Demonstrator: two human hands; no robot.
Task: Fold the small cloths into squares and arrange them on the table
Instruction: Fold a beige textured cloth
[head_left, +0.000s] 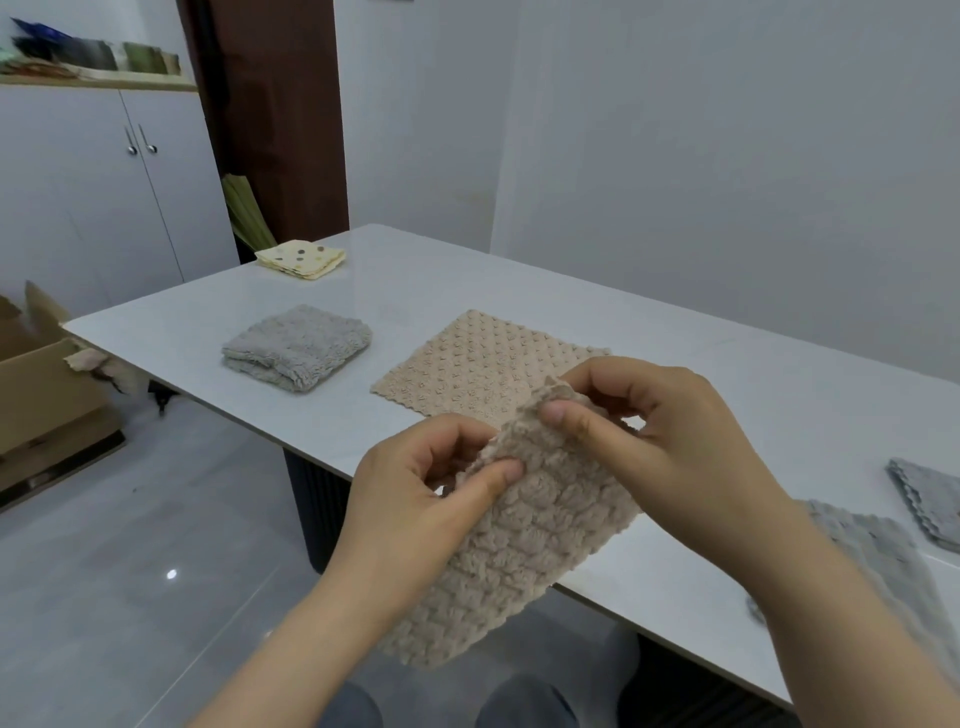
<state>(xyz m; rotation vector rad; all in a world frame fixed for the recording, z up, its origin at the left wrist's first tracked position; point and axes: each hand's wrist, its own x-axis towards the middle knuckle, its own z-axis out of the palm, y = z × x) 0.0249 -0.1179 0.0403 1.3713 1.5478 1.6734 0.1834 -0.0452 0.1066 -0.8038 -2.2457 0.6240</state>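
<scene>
Big white worktop (675, 395) running from far left to near right, floor below on the left. On it, spread flat near the middle: a beige bumpy cloth (467, 364), partly hidden behind the hands. Left of that, a folded grey fluffy cloth (298, 347); further off at the far corner, a small folded yellow spotted cloth (301, 258). Over at the near right, two more grey cloths (930, 499), one partly under the right forearm.

Both forearms reaching in from the near edge, raised off the worktop. Held up between them, just over the near edge: a tan plush cloth (519, 540), doubled over and hanging down toward the knees, not resting on anything.

Left hand (415, 499) palm turned inward, fingers curled, thumb pressed on the cloth's upper left edge, so pinching it. Right hand (670, 431) a bit higher and further, thumb and fingertips pinched on the top corner. Neither hand spread.
</scene>
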